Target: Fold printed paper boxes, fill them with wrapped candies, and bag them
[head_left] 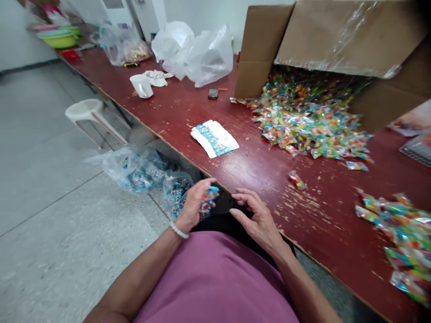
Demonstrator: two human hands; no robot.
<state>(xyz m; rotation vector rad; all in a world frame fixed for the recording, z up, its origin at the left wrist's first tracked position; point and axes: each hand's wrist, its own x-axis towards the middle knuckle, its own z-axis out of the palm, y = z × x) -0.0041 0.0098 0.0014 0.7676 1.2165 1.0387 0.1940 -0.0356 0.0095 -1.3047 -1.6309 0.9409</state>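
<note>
Seen from the person's hands, with 12 o'clock straight ahead, the left hand (194,204) is half curled at the edge of the worn red tabletop (188,107), holding small blue-printed packets (210,198) against its palm side; their number is unclear. A pale beaded bracelet (178,230) rings that wrist. The right hand (254,213) faces it, apart, fingers loosely bent and thumb spread, with nothing visible in its grasp.

At 9 o'clock, just beside the left hand and below the tabletop, a small clear plastic bag (177,174) contains more blue packets; a larger clear bag (109,162) of them sits on the floor at 10 o'clock, near a white plastic stool (85,107).

At 12 o'clock a fanned stack of white, blue-printed sheets (218,139) lies flat. Toward 2 o'clock, a heap of wrapped multicolored candies (313,128) spills from a tipped cardboard box (262,42). One wrapped candy (296,180) lies alone between 2 and 3 o'clock, and a blurred candy cluster (404,229) spreads at 3 o'clock. A white mug (141,86) stands between 10 and 11 o'clock; crumpled white plastic bags (205,58) rest near 12 o'clock, beyond the sheets.
</note>
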